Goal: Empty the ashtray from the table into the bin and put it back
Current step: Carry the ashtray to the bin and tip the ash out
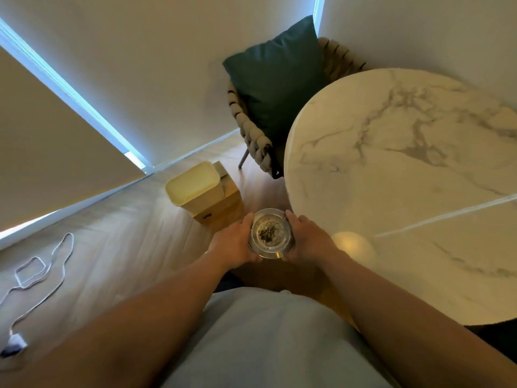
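A round glass ashtray [270, 233] with dark ash in its bowl is held level in the air, just left of the round marble table [405, 169]. My left hand [233, 243] grips its left rim and my right hand [307, 239] grips its right rim. A cream bin [193, 186] with its lid closed stands on the wooden floor ahead and to the left of the ashtray, against a light wooden box [223, 205].
A woven chair [251, 130] with a dark green cushion [277, 85] stands behind the table by the wall. A white cable [42, 270] with a plug lies on the floor at the left. Blinds cover the windows at the left.
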{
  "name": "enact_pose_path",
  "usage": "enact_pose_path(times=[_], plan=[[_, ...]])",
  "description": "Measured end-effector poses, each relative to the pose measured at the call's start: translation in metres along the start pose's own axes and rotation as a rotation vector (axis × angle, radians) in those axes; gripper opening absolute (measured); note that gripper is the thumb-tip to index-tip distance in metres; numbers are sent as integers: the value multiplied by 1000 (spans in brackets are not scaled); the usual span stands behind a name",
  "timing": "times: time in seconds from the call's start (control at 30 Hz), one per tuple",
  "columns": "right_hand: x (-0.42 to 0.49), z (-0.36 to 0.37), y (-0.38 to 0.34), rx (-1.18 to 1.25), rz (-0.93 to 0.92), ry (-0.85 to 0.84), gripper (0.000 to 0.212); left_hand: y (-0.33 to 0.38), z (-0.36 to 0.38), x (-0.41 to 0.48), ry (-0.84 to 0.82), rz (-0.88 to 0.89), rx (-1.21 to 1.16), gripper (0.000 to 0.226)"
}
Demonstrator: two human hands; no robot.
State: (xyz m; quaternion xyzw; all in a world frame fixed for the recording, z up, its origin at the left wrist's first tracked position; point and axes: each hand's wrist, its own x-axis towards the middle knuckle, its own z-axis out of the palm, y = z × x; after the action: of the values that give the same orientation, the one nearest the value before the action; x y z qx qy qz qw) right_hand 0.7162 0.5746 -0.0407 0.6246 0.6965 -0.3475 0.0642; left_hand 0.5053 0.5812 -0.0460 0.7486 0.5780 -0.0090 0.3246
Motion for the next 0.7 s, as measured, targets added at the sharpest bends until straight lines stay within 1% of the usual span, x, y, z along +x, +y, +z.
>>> enact_pose_path(times=[0.1, 0.33, 0.43, 0.5, 0.63, 0.7], plan=[[20, -1, -22, -22, -44, -3, 124, -23, -10, 0, 25, -39, -17, 101], [69, -4, -82, -60, -113, -46, 121, -81, -40, 2, 79, -118, -56, 93], [93, -8, -112, -99, -142, -53, 119, -109, -59, 4, 103, -147, -67, 97], [107, -11, -130, -105, -151, -52, 116, -123, -72, 7, 106, -159, -81, 99], [144, -20, -170, -100, -169, -70, 108, -158, -104, 18, 132, -187, -115, 92], [163, -24, -189, -114, -172, -87, 106, -176, -120, 23, 133, -198, -108, 97]])
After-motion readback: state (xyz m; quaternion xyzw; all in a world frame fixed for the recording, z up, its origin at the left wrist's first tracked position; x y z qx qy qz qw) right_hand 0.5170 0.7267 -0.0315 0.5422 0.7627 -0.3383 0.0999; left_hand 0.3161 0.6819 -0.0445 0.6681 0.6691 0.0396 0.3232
